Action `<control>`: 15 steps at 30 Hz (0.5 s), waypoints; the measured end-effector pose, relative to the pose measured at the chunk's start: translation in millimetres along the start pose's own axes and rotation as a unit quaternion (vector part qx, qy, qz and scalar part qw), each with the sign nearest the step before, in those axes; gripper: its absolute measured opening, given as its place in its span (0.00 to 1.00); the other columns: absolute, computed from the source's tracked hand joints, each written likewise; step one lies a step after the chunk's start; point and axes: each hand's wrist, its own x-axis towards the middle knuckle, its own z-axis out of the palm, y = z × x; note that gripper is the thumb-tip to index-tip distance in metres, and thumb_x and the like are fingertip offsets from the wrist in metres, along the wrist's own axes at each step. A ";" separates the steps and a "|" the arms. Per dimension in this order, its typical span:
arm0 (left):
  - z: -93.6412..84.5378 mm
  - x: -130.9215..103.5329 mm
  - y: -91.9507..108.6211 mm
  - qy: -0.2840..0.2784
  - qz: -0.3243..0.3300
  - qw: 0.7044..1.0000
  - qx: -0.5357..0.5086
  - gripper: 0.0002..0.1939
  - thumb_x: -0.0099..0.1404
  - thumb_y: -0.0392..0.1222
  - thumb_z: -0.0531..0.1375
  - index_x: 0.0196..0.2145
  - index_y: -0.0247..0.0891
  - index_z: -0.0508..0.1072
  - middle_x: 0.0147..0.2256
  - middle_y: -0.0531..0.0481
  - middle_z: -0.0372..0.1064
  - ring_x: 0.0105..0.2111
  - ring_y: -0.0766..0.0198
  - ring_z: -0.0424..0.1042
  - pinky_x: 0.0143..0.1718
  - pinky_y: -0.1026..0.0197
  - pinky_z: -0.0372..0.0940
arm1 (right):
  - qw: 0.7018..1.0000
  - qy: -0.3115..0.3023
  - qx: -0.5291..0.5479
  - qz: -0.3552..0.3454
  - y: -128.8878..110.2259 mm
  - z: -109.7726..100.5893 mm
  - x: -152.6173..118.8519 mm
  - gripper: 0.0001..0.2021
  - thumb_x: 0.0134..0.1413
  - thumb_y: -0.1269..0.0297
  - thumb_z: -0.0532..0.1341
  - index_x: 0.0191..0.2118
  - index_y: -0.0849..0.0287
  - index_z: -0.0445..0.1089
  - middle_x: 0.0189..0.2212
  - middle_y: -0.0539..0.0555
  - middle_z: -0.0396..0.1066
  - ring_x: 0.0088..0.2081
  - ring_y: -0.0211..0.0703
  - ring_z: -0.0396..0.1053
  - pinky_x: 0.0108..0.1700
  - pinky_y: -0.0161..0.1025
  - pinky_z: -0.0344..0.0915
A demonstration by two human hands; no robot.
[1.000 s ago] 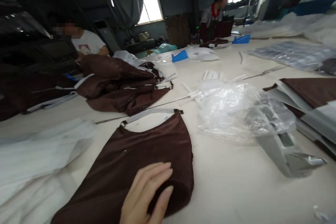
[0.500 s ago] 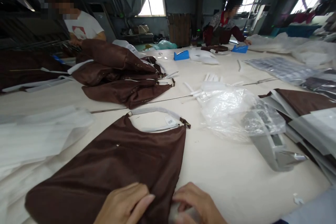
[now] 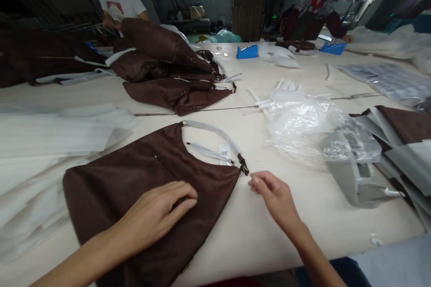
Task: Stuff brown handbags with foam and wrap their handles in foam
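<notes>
A dark brown handbag (image 3: pixel 134 188) lies flat on the table, its strap end pointing away from me. My left hand (image 3: pixel 164 210) rests on the bag's front, with the thumb apart from the loosely bent fingers. White wrapping covers much of the strap (image 3: pixel 215 130), and a barcode tag (image 3: pixel 224 152) hangs inside the strap loop. Just right of the strap's metal buckle (image 3: pixel 244 167), my right hand (image 3: pixel 272 190) has its thumb and fingertips pinched together. Whatever they hold is too small to make out.
More brown bags (image 3: pixel 168 67) are piled beyond the handbag. White sheets (image 3: pixel 50 152) lie left; crumpled clear plastic (image 3: pixel 303 121) and a grey tape dispenser (image 3: pixel 357 184) sit right. Blue dispensers (image 3: pixel 247 52) stand farther back. Two people (image 3: pixel 119 2) work across the table.
My right hand has moved from the bag's lower right edge up to beside the buckle. The left hand stays on the bag, which now lies turned slightly. The view has tipped downward.
</notes>
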 end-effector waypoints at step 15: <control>84.8 117.8 37.4 -0.085 -0.036 0.995 0.027 0.13 0.61 0.44 0.61 0.42 0.38 0.66 0.42 0.41 0.71 0.44 0.47 0.70 0.47 0.48 0.64 | 0.983 -0.058 -0.161 0.070 -3.7 24.0 147.9 0.05 0.37 0.72 0.63 0.22 0.57 0.65 0.18 0.46 0.63 0.30 0.43 0.66 0.33 0.36 0.59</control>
